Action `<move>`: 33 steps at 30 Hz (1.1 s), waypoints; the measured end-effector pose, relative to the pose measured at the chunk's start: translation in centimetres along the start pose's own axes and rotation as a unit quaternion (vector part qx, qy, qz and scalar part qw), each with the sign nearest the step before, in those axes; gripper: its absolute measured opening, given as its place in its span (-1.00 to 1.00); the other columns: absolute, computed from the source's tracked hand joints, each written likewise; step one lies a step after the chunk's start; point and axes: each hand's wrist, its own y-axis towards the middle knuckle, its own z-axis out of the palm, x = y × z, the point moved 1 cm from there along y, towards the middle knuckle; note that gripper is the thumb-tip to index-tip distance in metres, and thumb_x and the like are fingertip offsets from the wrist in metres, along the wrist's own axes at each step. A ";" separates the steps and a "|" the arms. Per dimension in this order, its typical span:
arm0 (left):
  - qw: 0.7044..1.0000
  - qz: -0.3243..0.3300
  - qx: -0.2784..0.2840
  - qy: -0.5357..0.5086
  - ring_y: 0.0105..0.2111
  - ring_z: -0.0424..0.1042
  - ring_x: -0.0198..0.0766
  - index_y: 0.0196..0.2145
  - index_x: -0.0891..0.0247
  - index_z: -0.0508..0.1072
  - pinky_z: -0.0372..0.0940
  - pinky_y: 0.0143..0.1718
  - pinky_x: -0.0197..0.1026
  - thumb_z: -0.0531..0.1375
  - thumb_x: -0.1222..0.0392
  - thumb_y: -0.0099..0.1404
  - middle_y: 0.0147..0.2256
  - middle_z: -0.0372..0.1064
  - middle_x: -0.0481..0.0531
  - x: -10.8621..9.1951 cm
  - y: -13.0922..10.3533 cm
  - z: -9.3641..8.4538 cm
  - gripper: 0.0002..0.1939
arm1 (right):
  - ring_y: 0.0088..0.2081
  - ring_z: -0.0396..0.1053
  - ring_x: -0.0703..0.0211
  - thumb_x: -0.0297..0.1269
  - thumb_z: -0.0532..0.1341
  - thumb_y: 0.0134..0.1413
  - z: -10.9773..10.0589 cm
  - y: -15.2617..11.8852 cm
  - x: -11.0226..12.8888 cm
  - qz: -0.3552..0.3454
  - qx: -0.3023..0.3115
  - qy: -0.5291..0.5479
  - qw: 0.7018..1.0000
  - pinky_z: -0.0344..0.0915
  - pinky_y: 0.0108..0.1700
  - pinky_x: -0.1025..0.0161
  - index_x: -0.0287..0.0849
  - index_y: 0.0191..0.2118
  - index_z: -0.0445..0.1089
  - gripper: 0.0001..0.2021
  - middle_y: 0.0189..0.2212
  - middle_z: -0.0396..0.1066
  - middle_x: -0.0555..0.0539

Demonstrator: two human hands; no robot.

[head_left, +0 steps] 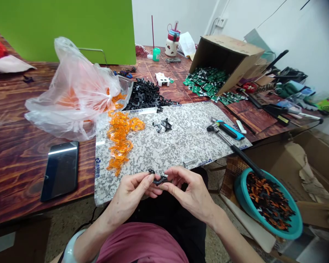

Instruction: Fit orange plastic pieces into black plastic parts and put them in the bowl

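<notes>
My left hand (pixel 135 189) and my right hand (pixel 185 184) meet at the front edge of a speckled board (pixel 153 149). Between them is a small curved black plastic part (pixel 159 180), pinched by the fingers of both hands. Its ends are partly hidden by my fingertips. Farther up the board lie a few loose black parts (pixel 166 124). A row of translucent orange plastic pieces (pixel 119 137) runs along the board's left side. Behind the board is a heap of black parts (pixel 145 93).
A tied plastic bag (pixel 79 91) and a dark tablet (pixel 60 170) lie left. At right are a hammer (pixel 235 149), a blue-black tool (pixel 230 130), a tipped carton (pixel 235 54) spilling green circuit boards (pixel 208 82), and a teal tub (pixel 296 226) of mixed black and orange parts.
</notes>
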 end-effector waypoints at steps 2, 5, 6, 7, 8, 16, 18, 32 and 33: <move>1.000 0.000 0.000 0.001 -0.46 0.56 -0.26 -0.26 0.35 0.54 0.43 -0.38 -0.33 0.24 -0.04 0.21 -0.48 0.59 0.06 0.1 0.0 0.0 -0.64 | -0.45 0.33 0.29 -0.25 0.30 0.04 0.1 0.0 0.1 0.004 0.008 0.007 1.000 0.29 -0.40 0.35 -0.20 -0.18 0.41 -0.78 -0.39 0.43 -0.02; 1.000 -0.002 0.001 0.006 -0.46 0.55 -0.28 -0.26 0.34 0.54 0.42 -0.38 -0.34 0.24 -0.05 0.20 -0.47 0.59 0.06 0.2 0.1 0.0 -0.64 | -0.43 0.36 0.27 -0.24 0.27 0.08 0.1 -0.1 0.2 0.020 0.018 0.026 0.999 0.30 -0.39 0.34 -0.20 -0.17 0.42 -0.79 -0.38 0.45 -0.03; 1.000 0.000 0.002 0.009 -0.46 0.55 -0.28 -0.26 0.34 0.54 0.41 -0.39 -0.35 0.24 -0.05 0.20 -0.47 0.59 0.05 0.2 0.1 0.0 -0.64 | -0.42 0.36 0.26 -0.23 0.26 0.09 0.2 -0.1 0.2 0.026 0.019 0.035 0.999 0.30 -0.39 0.34 -0.20 -0.17 0.42 -0.79 -0.39 0.45 -0.04; 1.000 0.003 0.002 0.014 -0.46 0.54 -0.29 -0.27 0.34 0.54 0.40 -0.40 -0.36 0.24 -0.05 0.20 -0.47 0.59 0.05 0.1 0.1 0.1 -0.65 | -0.41 0.37 0.25 -0.23 0.25 0.10 0.2 -0.1 0.1 0.033 0.022 0.044 0.998 0.31 -0.38 0.33 -0.20 -0.17 0.42 -0.80 -0.39 0.45 -0.04; 1.000 0.009 0.004 0.021 -0.47 0.53 -0.30 -0.28 0.33 0.54 0.39 -0.41 -0.37 0.23 -0.04 0.21 -0.48 0.58 0.04 0.1 0.1 0.1 -0.66 | -0.40 0.37 0.25 -0.23 0.24 0.11 0.3 -0.1 0.1 0.040 0.025 0.055 0.997 0.31 -0.37 0.33 -0.20 -0.17 0.43 -0.80 -0.38 0.46 -0.05; 0.999 0.041 -0.023 0.023 -0.47 0.46 -0.33 -0.21 0.32 0.51 0.36 -0.38 -0.35 0.18 -0.09 0.25 -0.48 0.53 0.00 0.6 0.0 0.1 -0.61 | -0.45 0.35 0.35 -0.20 0.28 0.07 1.3 0.1 -0.4 0.120 0.000 0.232 0.965 0.28 -0.43 0.41 -0.18 -0.28 0.44 -0.83 -0.42 0.46 0.01; 0.998 0.041 -0.043 0.013 -0.44 0.45 -0.33 -0.12 0.30 0.48 0.36 -0.33 -0.33 0.18 -0.08 0.25 -0.48 0.50 -0.03 1.0 -0.1 0.2 -0.59 | -0.48 0.35 0.36 -0.18 0.30 0.03 1.9 0.1 -0.3 0.134 -0.021 0.274 0.952 0.27 -0.47 0.44 -0.19 -0.29 0.44 -0.81 -0.45 0.45 0.02; 0.975 0.115 0.073 0.177 -0.39 0.38 -0.32 -0.32 0.28 0.47 0.29 -0.31 -0.31 0.01 0.14 0.41 -0.40 0.41 -0.03 -0.8 -0.6 0.3 -0.71 | -0.43 0.42 0.27 -0.14 0.18 0.16 -0.6 1.3 2.0 0.091 0.066 0.173 0.978 0.31 -0.37 0.34 -0.21 -0.22 0.41 -0.77 -0.42 0.44 -0.02; 0.975 0.116 0.074 0.175 -0.39 0.38 -0.32 -0.33 0.28 0.46 0.29 -0.31 -0.31 0.00 0.14 0.41 -0.41 0.40 -0.03 -0.8 -0.7 0.4 -0.71 | -0.44 0.41 0.28 -0.16 0.16 0.19 -0.6 1.4 2.2 0.088 0.091 0.182 0.975 0.31 -0.37 0.35 -0.22 -0.25 0.41 -0.78 -0.47 0.42 -0.01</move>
